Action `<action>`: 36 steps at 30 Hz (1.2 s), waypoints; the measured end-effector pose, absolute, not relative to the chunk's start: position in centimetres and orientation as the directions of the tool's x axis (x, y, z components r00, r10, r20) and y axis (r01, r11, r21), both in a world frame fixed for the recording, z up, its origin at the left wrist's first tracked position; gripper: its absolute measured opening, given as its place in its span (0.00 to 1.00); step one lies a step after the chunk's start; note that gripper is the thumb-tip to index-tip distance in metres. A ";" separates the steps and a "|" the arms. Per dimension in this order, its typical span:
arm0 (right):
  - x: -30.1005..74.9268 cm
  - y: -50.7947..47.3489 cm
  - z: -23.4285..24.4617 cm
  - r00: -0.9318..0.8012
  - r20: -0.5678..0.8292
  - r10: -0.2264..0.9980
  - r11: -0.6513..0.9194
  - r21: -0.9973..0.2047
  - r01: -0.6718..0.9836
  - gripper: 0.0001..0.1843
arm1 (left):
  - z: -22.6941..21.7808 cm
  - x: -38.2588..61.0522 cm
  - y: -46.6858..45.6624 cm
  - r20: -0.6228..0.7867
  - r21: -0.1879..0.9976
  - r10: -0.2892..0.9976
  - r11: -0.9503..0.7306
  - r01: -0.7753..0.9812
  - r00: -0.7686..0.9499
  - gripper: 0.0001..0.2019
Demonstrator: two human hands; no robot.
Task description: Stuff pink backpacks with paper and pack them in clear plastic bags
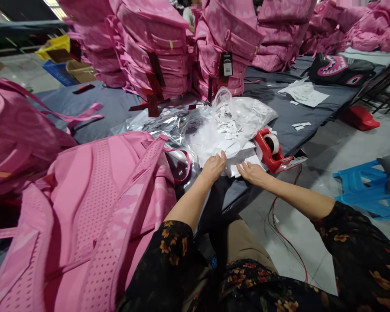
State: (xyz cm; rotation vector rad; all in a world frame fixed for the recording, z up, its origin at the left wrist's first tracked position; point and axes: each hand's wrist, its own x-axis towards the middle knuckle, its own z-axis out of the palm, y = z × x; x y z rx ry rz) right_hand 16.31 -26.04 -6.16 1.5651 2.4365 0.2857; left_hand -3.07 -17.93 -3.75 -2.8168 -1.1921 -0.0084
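Note:
My left hand [214,167] has its fingers curled at the near edge of a clear plastic bag [253,110] that holds many small white paper slips. Just to its right, my right hand [252,172] rests with fingers stretched out on white paper sheets [243,157] at the table edge. A red tape dispenser [273,158] with a roll of tape stands beside the right hand. On my left lies a large pink backpack [94,208], its straps and perforated back panel facing up.
Stacked pink backpacks [156,47] line the back of the dark-covered table [279,91]. A black pouch [341,71] with a pink shark-mouth print lies at the far right, near loose white slips [303,93]. A blue plastic stool [367,184] and a red cable [282,229] are on the floor.

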 end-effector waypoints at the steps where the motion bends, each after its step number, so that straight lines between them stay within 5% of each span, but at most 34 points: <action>1: 16.5 -26.7 -6.5 -0.425 -0.070 0.902 0.427 0.284 0.859 0.29 | -4.0 -3.0 -18.0 0.048 -0.061 0.718 -0.692 0.720 0.694 0.26; 7: 17.1 -28.8 -6.3 -0.387 -0.003 0.922 0.381 0.174 0.908 0.26 | -5.8 -3.1 -18.6 0.117 0.033 0.752 -0.656 0.754 0.648 0.25; 14: 18.3 -23.9 -6.9 -0.152 0.185 0.971 0.225 -0.495 0.839 0.15 | -8.1 -5.3 -29.1 0.514 0.354 0.777 -0.578 0.736 0.363 0.17; 17: 18.7 -22.2 -8.5 -0.080 0.207 0.975 0.191 -0.605 0.773 0.13 | -8.7 -8.3 -36.4 0.606 0.332 0.666 -0.708 0.623 0.435 0.12; 22: 19.7 -20.8 -7.9 -0.118 0.151 0.981 0.183 -0.553 0.813 0.12 | -8.1 -14.5 -43.4 0.643 0.370 0.666 -0.703 0.607 0.379 0.13; 30: 18.9 -24.2 0.0 -0.191 0.504 0.843 0.336 -0.215 0.917 0.21 | -7.3 -17.4 -45.3 0.616 0.522 0.727 -0.665 0.533 0.304 0.19; 33: 14.9 -30.2 2.2 -0.208 0.371 0.905 0.345 -0.353 0.870 0.20 | -6.6 -15.6 -44.4 0.634 0.550 0.737 -0.643 0.533 0.234 0.32; 36: 10.3 -35.7 2.5 -0.470 -0.069 0.880 0.309 -0.668 0.677 0.20 | -6.4 -13.1 -43.0 0.526 0.710 0.822 -0.566 0.419 0.218 0.45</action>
